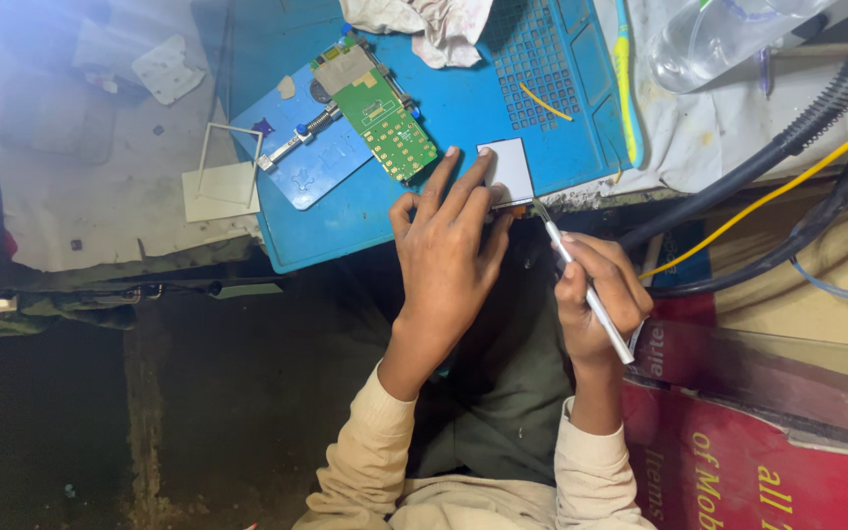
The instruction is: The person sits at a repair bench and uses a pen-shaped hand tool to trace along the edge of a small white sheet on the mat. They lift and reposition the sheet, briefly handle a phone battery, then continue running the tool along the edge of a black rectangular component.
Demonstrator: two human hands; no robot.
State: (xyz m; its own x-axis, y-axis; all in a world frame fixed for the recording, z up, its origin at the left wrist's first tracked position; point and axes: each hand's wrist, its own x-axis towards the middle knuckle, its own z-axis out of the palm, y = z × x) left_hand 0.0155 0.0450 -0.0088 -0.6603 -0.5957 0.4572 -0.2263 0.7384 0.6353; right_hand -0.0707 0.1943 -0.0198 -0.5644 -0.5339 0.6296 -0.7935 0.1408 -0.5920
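Screen module [506,169] is sitting at mat [463,108] edge; left hand [449,250] is pinning it with fingers spread flat, right hand [596,290] is pinching tweezers [581,280] at its ribbon corner.

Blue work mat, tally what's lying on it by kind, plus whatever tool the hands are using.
Green circuit board clamped in holder: 1
Small white display panel under left hand: 1
Yellow wire piece: 1
Crumpled cloth: 1
Metal tweezers in right hand: 1
Total: 5, on the blue work mat
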